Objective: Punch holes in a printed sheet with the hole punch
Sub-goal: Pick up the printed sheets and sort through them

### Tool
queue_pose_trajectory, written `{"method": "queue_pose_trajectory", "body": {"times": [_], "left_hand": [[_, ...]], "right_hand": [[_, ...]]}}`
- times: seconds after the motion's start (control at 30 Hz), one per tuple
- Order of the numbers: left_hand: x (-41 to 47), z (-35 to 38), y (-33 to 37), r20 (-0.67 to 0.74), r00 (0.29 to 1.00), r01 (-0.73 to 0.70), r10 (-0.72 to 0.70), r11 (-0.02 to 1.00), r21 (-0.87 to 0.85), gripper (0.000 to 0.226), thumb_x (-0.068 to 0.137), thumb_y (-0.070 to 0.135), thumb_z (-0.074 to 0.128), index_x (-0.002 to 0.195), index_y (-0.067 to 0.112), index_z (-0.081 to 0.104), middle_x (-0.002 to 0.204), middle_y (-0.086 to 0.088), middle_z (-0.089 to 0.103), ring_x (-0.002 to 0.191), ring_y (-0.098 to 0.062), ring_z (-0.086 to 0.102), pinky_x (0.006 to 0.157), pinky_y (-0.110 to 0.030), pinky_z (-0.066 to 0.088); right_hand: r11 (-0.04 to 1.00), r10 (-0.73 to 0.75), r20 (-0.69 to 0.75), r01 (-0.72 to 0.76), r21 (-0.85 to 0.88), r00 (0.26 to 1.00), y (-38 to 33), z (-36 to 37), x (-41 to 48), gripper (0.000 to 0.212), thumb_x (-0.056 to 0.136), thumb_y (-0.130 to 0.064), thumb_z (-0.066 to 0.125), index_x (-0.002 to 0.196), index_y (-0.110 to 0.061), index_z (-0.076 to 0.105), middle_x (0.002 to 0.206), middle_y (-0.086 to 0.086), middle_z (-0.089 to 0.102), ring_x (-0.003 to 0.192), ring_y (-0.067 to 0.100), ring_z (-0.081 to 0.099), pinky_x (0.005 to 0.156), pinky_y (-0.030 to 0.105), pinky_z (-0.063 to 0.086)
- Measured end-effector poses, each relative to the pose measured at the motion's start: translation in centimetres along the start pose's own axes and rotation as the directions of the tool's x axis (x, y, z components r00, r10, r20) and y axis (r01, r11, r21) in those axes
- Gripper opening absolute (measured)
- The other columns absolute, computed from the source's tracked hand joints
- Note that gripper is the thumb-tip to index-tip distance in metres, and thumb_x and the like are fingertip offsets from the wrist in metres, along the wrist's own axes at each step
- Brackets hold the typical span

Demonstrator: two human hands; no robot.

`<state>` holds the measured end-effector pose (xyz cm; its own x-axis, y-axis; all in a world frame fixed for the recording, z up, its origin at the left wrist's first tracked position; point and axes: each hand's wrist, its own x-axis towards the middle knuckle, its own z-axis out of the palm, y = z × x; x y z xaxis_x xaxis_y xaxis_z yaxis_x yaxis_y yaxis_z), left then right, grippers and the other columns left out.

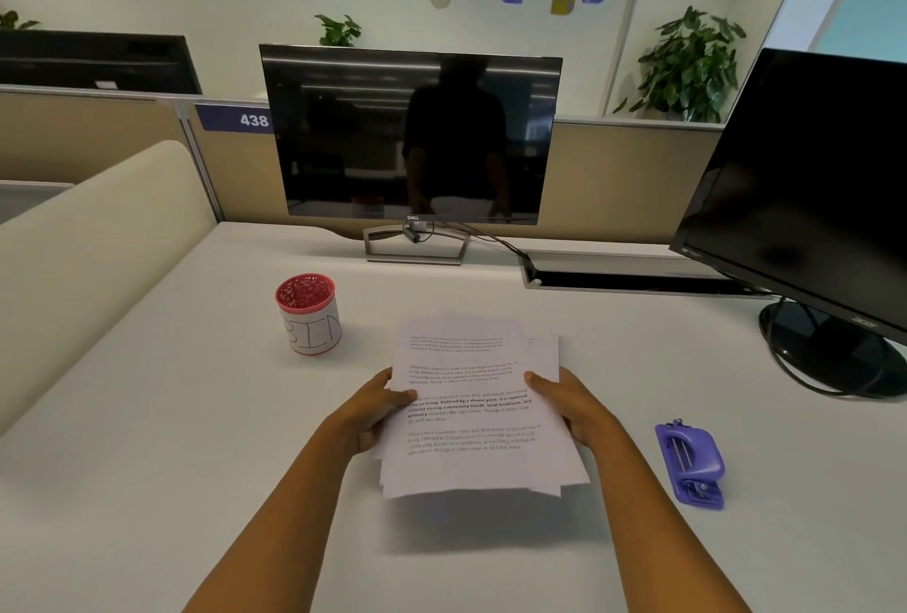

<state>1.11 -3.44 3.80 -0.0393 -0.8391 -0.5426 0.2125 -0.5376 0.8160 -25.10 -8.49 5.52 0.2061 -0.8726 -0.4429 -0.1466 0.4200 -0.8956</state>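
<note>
A loose stack of printed sheets is held above the white desk, casting a shadow below. My left hand grips the stack's left edge, thumb on top. Gripping the right edge the same way is my right hand. The sheets are slightly fanned and carry blocks of black text. A purple hole punch lies on the desk to the right of my right forearm, apart from both hands.
A red cup with a white label stands left of the sheets. A Dell monitor stands at the back, a second black monitor with its round base and cable at the right. A cream partition borders the left.
</note>
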Motion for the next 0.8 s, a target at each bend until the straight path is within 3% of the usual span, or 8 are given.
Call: {"method": "queue_pose_trajectory", "body": {"times": [0.1,0.2,0.37,0.5,0.63,0.7,0.8], "left_hand": [[0.0,0.4,-0.3,0.038,0.999,-0.015,0.011,0.993,0.117,0.051,0.086,0.0,0.059,0.13,0.014,0.037,0.126,-0.014,0.059,0.104,-0.034,0.063,0.082,-0.047,0.055],[-0.1,1.1,-0.3,0.004,0.997,-0.073,0.073,0.985,0.157,0.057,0.084,0.001,0.061,0.132,0.013,0.032,0.128,-0.014,0.056,0.097,-0.03,0.063,0.073,-0.039,0.056],[-0.1,2.7,0.6,-0.112,0.919,-0.349,0.378,0.912,0.214,0.047,0.086,0.003,0.056,0.126,0.021,0.039,0.118,-0.01,0.06,0.085,-0.022,0.067,0.059,-0.027,0.059],[-1.2,4.1,3.1,-0.1,0.81,-0.565,0.578,0.814,0.131,0.045,0.076,0.026,0.064,0.114,0.038,0.043,0.112,0.001,0.064,0.083,-0.017,0.071,0.059,-0.023,0.057],[-1.6,4.9,5.4,-0.121,0.725,-0.674,0.678,0.735,0.075,0.046,0.074,0.029,0.065,0.115,0.038,0.046,0.11,0.004,0.065,0.091,-0.017,0.069,0.065,-0.028,0.058],[-1.7,5.1,5.9,-0.113,0.709,-0.694,0.697,0.717,0.066,0.047,0.074,0.029,0.065,0.117,0.035,0.048,0.11,0.004,0.064,0.094,-0.02,0.067,0.068,-0.031,0.059],[-1.9,5.3,6.2,-0.102,0.738,-0.654,0.667,0.745,0.132,0.05,0.07,0.034,0.067,0.116,0.036,0.048,0.109,0.005,0.065,0.093,-0.022,0.066,0.063,-0.026,0.058]], "right_hand": [[0.997,-0.023,0.033,0.025,-0.078,0.999,0.3,0.1,0.1,0.048,0.093,-0.017,0.054,0.139,-0.01,0.041,0.136,0.013,0.054,0.119,0.031,0.055,0.103,0.049,0.044],[0.992,-0.061,0.003,0.061,-0.111,0.998,0.7,0.4,0.3,0.049,0.089,-0.01,0.06,0.135,-0.007,0.044,0.135,0.015,0.054,0.119,0.032,0.055,0.103,0.05,0.044],[0.964,-0.235,-0.15,0.211,-0.16,0.96,-0.4,0.9,0.2,0.044,0.085,-0.008,0.064,0.128,-0.007,0.052,0.128,0.015,0.06,0.113,0.031,0.059,0.1,0.048,0.047],[0.899,-0.436,-0.226,0.434,-0.062,0.871,-3.6,0.9,-0.3,0.037,0.087,-0.016,0.063,0.123,-0.016,0.054,0.117,0.007,0.066,0.099,0.025,0.066,0.084,0.039,0.057],[0.812,-0.553,-0.235,0.58,0.06,0.799,-6.0,0.8,-1.1,0.025,0.084,-0.02,0.066,0.106,-0.031,0.062,0.098,-0.009,0.073,0.084,0.012,0.072,0.067,0.024,0.06],[0.803,-0.565,-0.225,0.591,0.07,0.794,-6.4,0.7,-1.4,0.02,0.082,-0.022,0.069,0.097,-0.034,0.064,0.09,-0.012,0.074,0.08,0.009,0.071,0.063,0.022,0.059],[0.833,-0.529,-0.181,0.548,0.078,0.829,-5.8,0.4,-1.3,0.022,0.076,-0.024,0.073,0.094,-0.033,0.065,0.089,-0.011,0.073,0.079,0.011,0.071,0.061,0.022,0.058]]}}
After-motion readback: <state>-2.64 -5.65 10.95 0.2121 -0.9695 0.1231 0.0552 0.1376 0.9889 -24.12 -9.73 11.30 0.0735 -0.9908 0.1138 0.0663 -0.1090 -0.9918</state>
